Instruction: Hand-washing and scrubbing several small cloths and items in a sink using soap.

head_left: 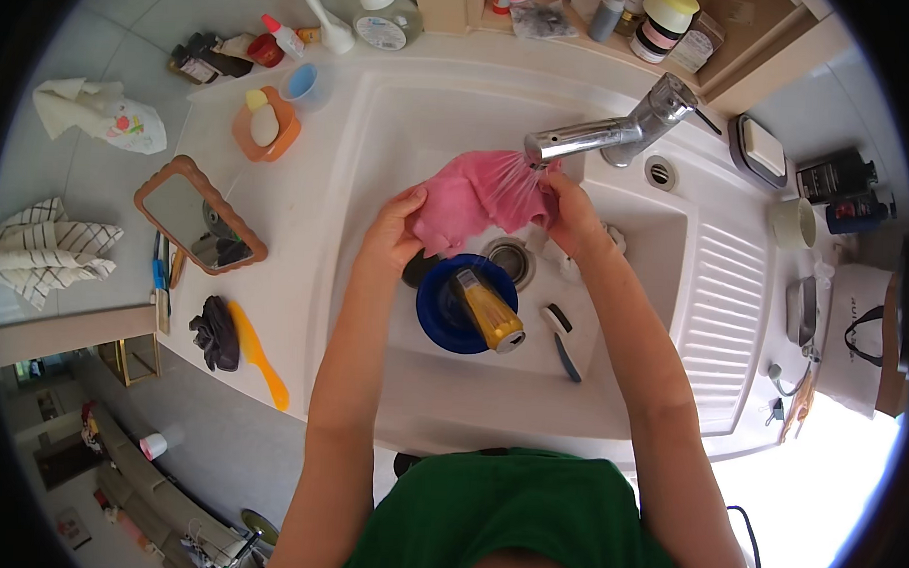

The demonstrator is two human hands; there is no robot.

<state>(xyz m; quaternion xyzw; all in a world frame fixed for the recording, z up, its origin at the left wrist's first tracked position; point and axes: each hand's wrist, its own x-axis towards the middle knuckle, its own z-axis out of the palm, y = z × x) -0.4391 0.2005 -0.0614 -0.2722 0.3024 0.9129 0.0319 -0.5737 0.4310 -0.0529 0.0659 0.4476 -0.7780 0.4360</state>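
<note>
A wet pink cloth is stretched out under the chrome faucet, and water sprays onto its right part. My left hand grips the cloth's left edge. At the right edge, just below the spout, my right hand has its fingers closed on the fabric. Below the cloth, a blue bowl stands in the white sink, with a yellow can lying tilted across it. A small brush lies right of the bowl. Behind my right wrist, some white material is partly hidden.
A drain shows beside the bowl. On the left counter lie a framed mirror, an orange soap dish, a blue cup, a dark cloth and a yellow comb-like tool. A ribbed drainboard lies right.
</note>
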